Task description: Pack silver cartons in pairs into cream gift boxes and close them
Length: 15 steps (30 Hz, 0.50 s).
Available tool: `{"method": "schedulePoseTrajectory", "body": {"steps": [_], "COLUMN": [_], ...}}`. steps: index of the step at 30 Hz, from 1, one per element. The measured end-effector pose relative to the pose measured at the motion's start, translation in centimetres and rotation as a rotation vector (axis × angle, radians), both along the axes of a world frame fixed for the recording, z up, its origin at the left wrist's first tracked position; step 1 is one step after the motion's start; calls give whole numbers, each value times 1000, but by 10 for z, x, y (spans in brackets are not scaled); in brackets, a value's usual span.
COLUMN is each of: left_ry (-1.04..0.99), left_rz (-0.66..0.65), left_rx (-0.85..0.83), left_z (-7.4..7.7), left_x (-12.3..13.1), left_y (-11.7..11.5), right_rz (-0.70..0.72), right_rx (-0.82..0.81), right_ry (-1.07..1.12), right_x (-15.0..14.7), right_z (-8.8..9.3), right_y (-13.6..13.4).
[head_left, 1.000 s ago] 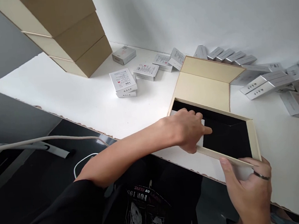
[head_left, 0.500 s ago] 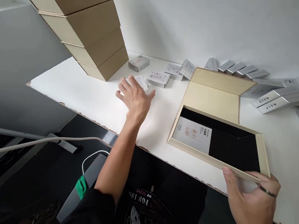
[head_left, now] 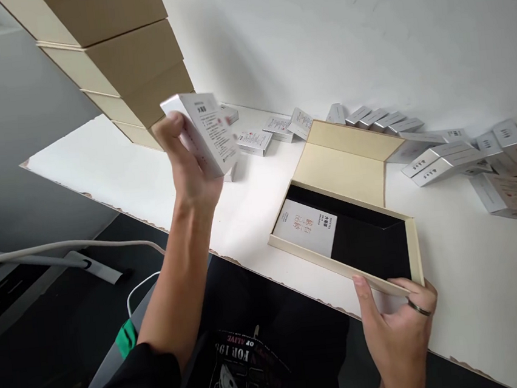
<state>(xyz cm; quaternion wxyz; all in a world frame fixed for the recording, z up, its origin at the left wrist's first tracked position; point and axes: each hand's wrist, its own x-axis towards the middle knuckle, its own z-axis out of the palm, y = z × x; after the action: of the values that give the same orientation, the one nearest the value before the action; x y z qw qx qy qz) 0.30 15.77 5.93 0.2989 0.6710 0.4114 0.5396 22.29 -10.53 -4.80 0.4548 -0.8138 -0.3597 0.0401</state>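
My left hand [head_left: 190, 170] is raised above the white table [head_left: 100, 166] and grips a small white carton [head_left: 204, 132] with printed text, tilted in the air. My right hand [head_left: 397, 327] holds the near right corner of an open tan gift box [head_left: 412, 246] with a black lining, its thumb on the front rim. One white carton [head_left: 307, 227] lies flat in the box's left end. The box's tan lid [head_left: 347, 161] stands folded back behind it.
A tall stack of tan closed boxes [head_left: 122, 61] leans at the back left. Several small white cartons [head_left: 262, 139] lie along the wall, and more long silver-white ones [head_left: 442, 161] are strewn at the right. A white cable [head_left: 62, 246] runs below the table's ragged front edge.
My left hand left the box after laying a carton inside, reached to the loose cartons at the back, and now has lifted one. My right hand has kept its hold on the box corner.
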Motion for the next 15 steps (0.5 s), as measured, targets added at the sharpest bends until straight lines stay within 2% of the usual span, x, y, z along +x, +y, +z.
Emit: {"method": "schedulePoseTrajectory", "body": {"steps": [1, 3, 5, 7, 10, 15], "left_ry": [1, 160, 534, 900, 1151, 1083], "left_rz": [-152, -375, -590, -751, -809, -708], "left_rx": [40, 205, 381, 437, 354, 233], "left_z": [9, 23, 30, 31, 29, 25], "left_x": [9, 32, 57, 78, 87, 50], "left_y": [-11, -32, -48, -56, -57, -52], "right_rz": [-1, 1, 13, 34, 85, 136], "right_rx": [-4, 2, 14, 25, 40, 72], "right_ry": [9, 4, -22, -59, -116, -166], "right_x": [0, 0, 0, 1, 4, 6], "right_z": [0, 1, 0, 0, -1, -3], "right_y": [0, 0, 0, 0, -1, -2]}}
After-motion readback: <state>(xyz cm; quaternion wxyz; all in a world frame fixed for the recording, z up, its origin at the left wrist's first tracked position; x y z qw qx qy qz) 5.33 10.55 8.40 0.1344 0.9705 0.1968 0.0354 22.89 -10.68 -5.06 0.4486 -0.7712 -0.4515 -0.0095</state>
